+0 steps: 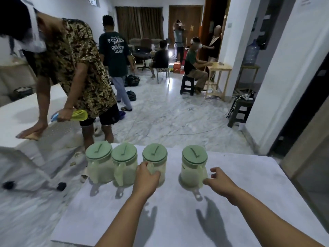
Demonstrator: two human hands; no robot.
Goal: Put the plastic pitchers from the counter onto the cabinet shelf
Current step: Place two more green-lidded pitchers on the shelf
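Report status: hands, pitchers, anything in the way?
Left hand wrapped on third pitcher, grip closed. Right hand open beside fourth pitcher. All four on counter. Nothing blocking.

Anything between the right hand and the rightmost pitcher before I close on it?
Nothing visible. The right hand is open beside the rightmost pitcher, with only bare counter in the gap. The left hand is already on the third pitcher. No cabinet shelf in view.
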